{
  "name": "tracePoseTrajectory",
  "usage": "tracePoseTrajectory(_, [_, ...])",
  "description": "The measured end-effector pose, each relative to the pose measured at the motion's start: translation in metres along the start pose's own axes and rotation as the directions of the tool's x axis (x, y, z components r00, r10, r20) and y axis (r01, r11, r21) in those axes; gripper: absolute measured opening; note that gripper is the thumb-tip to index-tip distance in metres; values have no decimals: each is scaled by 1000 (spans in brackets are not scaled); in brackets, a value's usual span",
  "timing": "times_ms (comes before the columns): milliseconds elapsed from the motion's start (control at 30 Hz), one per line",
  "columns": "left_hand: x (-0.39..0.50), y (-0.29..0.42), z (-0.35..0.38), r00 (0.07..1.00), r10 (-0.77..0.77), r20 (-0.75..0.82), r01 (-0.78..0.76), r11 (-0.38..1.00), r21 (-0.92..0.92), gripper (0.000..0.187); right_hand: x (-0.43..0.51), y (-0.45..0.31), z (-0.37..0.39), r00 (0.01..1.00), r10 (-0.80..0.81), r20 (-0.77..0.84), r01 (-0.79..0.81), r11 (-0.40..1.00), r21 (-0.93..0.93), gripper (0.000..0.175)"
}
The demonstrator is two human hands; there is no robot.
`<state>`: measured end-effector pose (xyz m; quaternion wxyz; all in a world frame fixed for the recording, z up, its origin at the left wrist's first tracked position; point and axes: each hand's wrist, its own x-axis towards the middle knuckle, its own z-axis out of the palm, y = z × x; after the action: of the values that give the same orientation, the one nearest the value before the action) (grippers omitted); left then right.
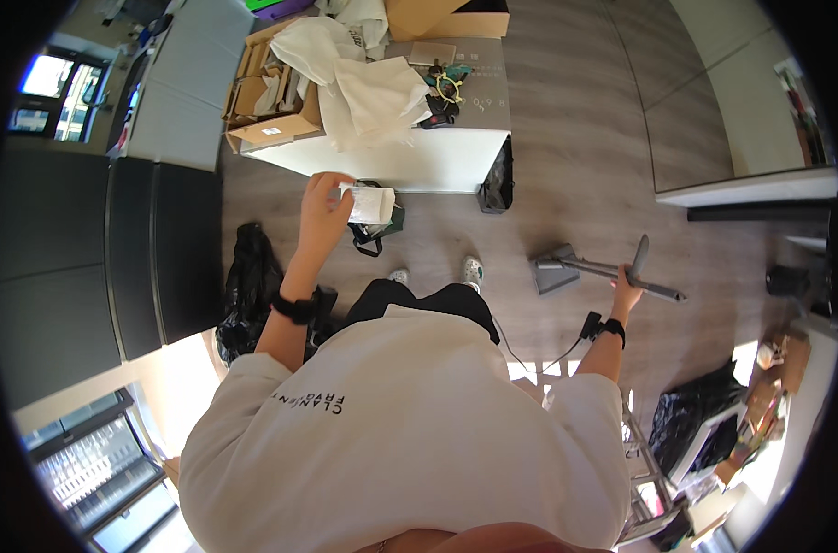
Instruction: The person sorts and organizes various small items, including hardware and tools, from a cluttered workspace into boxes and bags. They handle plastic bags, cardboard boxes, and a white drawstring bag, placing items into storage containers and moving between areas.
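Observation:
My left hand (327,207) is raised at left of centre, its fingers and thumb closed on the edge of a small white packet or box (372,205). Beneath the packet a dark bag (389,228) with a black handle stands on the floor. Out to the right, my right hand (626,289) grips the grey handles of a long-handled dustpan and broom (591,266). The grey dustpan (555,270) at their lower end is at floor level. Both wrists wear black bands.
A white-sided table (405,162) ahead bears an open cardboard box (273,131), white cloths (381,97) and small items. A black bin (496,183) stands by its right corner. Black plastic bags (249,283) lie by the dark cabinets (52,242) at left, another (692,411) at lower right.

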<state>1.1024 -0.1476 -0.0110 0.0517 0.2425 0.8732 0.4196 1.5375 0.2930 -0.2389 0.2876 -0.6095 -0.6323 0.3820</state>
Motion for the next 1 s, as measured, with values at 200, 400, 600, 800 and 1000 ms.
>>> tracePoseTrajectory(200, [62, 5, 40, 990, -75, -116, 74, 997, -12, 25, 42, 27, -23, 995, 98, -21, -97, 995, 38, 24])
tracePoseTrajectory(400, [103, -5, 47, 985, -109, -132, 104, 994, -43, 31, 52, 23, -31, 923, 379, -60, -368, 919, 145, 28])
tracePoseTrajectory(600, [125, -8, 77, 999, 18, -47, -11, 991, 133, 34, 52, 20, -29, 838, 546, -3, -521, 801, 294, 59])
tracePoseTrajectory(800, [159, -10, 102, 971, 201, 129, -235, 899, 368, 39, 13, 8, -25, 574, 814, -84, -800, 580, 155, 70])
tracePoseTrajectory(1000, [181, -46, 104, 949, 170, 266, -288, 812, 508, 43, -34, -61, 12, 536, 805, 254, -756, 592, -280, 52])
